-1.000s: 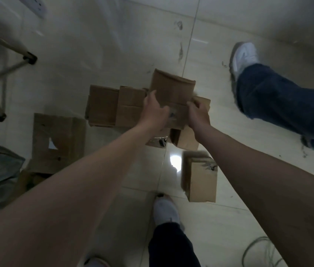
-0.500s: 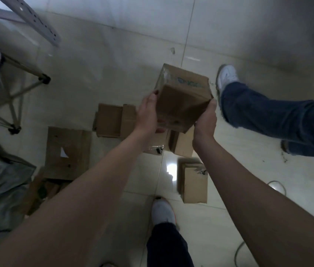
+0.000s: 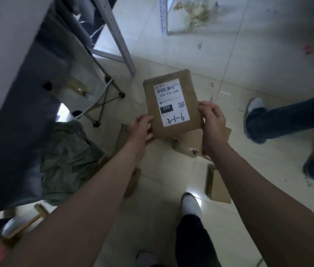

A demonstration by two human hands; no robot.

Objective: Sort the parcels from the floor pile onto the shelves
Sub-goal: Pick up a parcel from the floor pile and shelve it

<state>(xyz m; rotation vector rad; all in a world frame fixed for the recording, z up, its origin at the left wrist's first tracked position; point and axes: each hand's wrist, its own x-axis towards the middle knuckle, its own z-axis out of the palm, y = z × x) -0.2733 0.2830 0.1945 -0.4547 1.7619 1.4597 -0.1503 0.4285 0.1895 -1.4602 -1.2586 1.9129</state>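
A flat brown parcel sits at the centre of the frame, lifted clear of the floor and turned face-up toward the camera; its white label shows a barcode, the printed string 220-220-C40, a black box reading 220 and some handwritten marks along the lower edge. Both hands hold it by its lower corners: the left hand pinches the lower left corner, thumb on the front and fingers tucked beneath; the right hand grips the lower right edge, fingers curled round onto the parcel's face.

Below the held parcel, partly hidden by the hands, lie more cardboard boxes of the floor pile; another carton rests on the pale tiled floor just under the right forearm, lower right of centre. The wearer's own white shoe and dark trouser leg stand in the lower middle.

At the right edge a second person's leg in blue jeans reaches in, a white shoe at its end. In the upper middle, a perforated metal shelf upright slants down to the floor, well apart from the parcel. A broad grey slab (blurred — what it is cannot be told) fills the upper left; beside it stand the legs of a folding stool, and a crumpled green cloth lies at middle left.
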